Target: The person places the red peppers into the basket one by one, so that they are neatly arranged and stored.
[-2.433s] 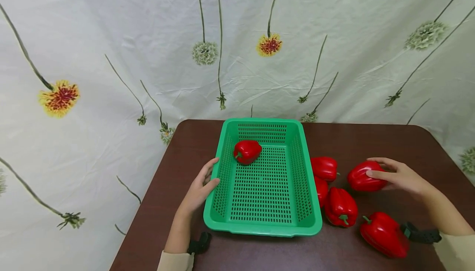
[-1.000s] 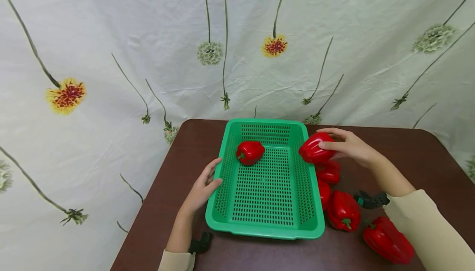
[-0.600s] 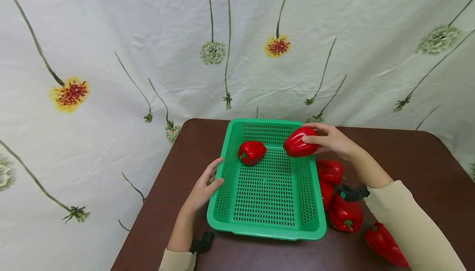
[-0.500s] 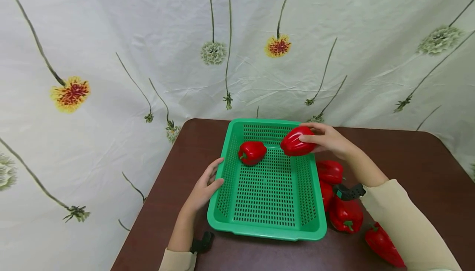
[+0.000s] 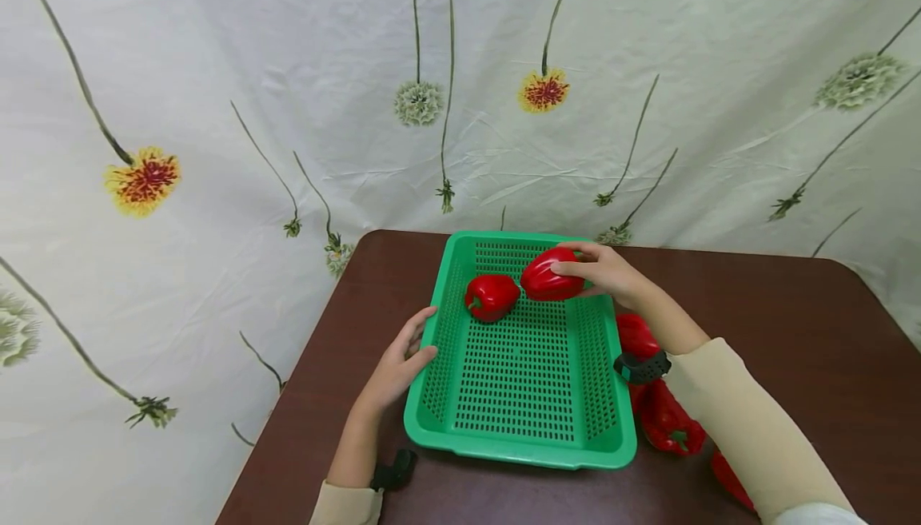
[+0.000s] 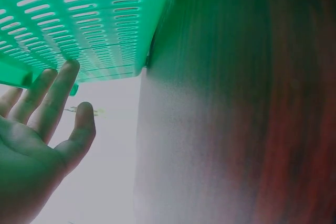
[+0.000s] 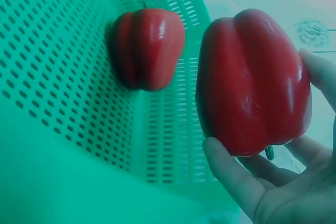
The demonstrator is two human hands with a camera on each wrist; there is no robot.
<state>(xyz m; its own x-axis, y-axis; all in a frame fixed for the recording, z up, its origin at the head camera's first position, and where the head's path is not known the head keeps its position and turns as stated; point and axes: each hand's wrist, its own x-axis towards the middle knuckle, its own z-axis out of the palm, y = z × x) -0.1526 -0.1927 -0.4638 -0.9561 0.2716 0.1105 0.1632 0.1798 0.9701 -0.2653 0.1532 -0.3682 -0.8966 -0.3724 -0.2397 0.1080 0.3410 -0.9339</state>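
Note:
A red bell pepper [image 7: 252, 85] is gripped by my right hand [image 5: 608, 271], the thumb on one side and the fingers round the other. In the head view it hangs over the back part of a green plastic basket [image 5: 518, 453]. Inside that basket, at the back left, lies another red bell pepper [image 5: 492, 298], close beside the held one in this view. My left hand [image 5: 394, 367] is at the basket's left side, its fingers [image 6: 55, 98] extended and the tips right at the perforated wall.
Several more red bell peppers lie on the dark brown table [image 5: 755, 309] right of the basket; one pepper [image 5: 665, 421] is partly covered by my right forearm. A white flowered cloth [image 5: 331, 93] hangs behind the table.
My right hand has picked up the bell pepper from the table's right side and carried it left, over the rim, above the basket. The left hand has stayed at the basket's side.

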